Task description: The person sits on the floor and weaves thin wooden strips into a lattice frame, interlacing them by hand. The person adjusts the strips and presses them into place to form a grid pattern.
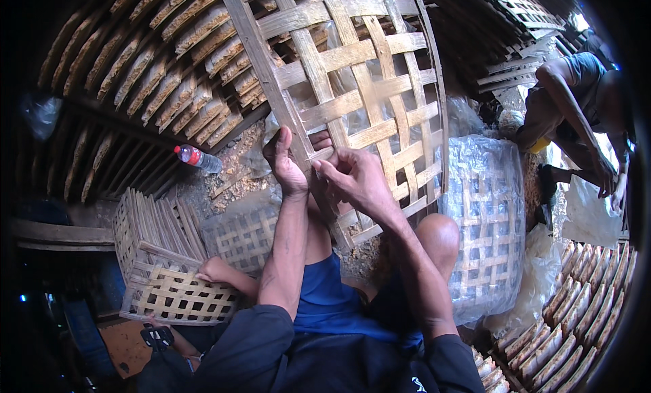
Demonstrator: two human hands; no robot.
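Observation:
An upright woven bamboo tray with a wooden-slat border fills the upper middle. My left hand grips its left slat, with fingers curled round the edge. My right hand is closed near that same slat, its thumb and index finger pinching a thin pale strip where the weave meets the border. The far side of both grips is partly hidden behind the tray.
Another person's hand rests on stacked trays at left. A person crouches right. Plastic-wrapped trays, a red-capped bottle and racks of crusted, slab-like pieces surround me, with more racks lower right.

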